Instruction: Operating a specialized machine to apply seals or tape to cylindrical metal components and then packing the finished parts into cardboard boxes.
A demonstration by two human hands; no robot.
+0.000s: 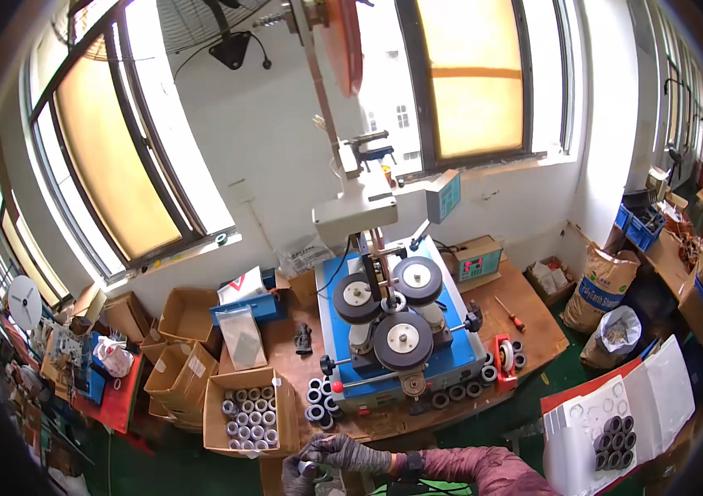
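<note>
Both of my gloved hands meet at the lower edge, beside the cardboard box of rings. My left hand (296, 478) is closed around a small silvery ring (308, 469), of which only part shows between the fingers. From the right, my right hand (337, 453) reaches over it, fingers bent and closed against the same ring. The open cardboard box (211, 413) holds several upright silvery rings (250, 417). Behind my hands stands a blue-topped winding machine (343, 331) with three black rollers (403, 340) and a pale ring (394, 302) between them.
Dark-centred rings (318, 401) stand left of the machine, others (456, 392) along its front. A red tape dispenser (504, 362) and screwdriver (517, 321) lie right on the wooden table (537, 331). Black rings (616, 442) rest on a white sheet at far right. Empty cartons (178, 368) stack left.
</note>
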